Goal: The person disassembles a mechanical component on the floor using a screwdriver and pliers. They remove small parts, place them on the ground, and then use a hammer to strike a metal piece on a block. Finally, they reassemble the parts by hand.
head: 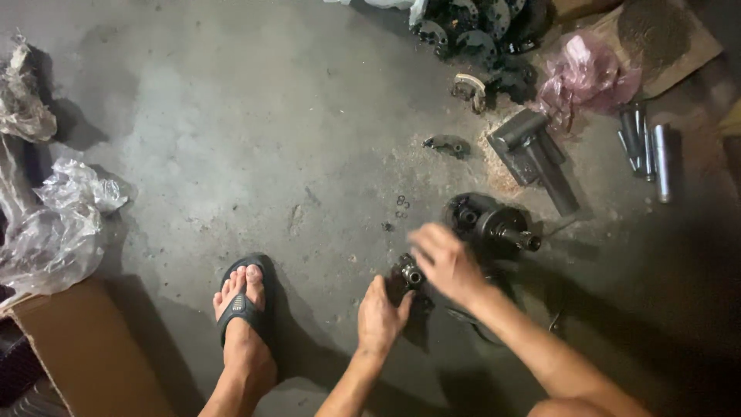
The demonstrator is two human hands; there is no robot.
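Steadying the small dark metal part [409,276] is the left hand's [380,315] job here: I see its fingers wrapped around the lower body of the piece, which stands on the concrete floor [231,139] just in front of me, between both hands. The right hand [444,261] comes in from above and to the right, its fingers curled over the top of the same part; it is blurred, so I cannot tell whether it pinches something or only rests there. Just beyond the right hand lies a larger round hub with a stubby shaft [498,225], near the small part but apart from it. A few tiny rings [401,207] lie loose on the floor a little farther out.

To do this well, I judge the left hand should keep the piece firmly clamped and upright so it cannot roll on the gritty floor, while the right works with fingertips only, squarely over the bore at the top. Keeping the wrist clear of the hub's shaft would avoid knocking it. The loose rings are easy to scatter, so any sweeping motion toward them looks risky.

My sandalled foot [243,305] is planted to the left, well apart from the work, and a cardboard box [85,351] sits beyond it.
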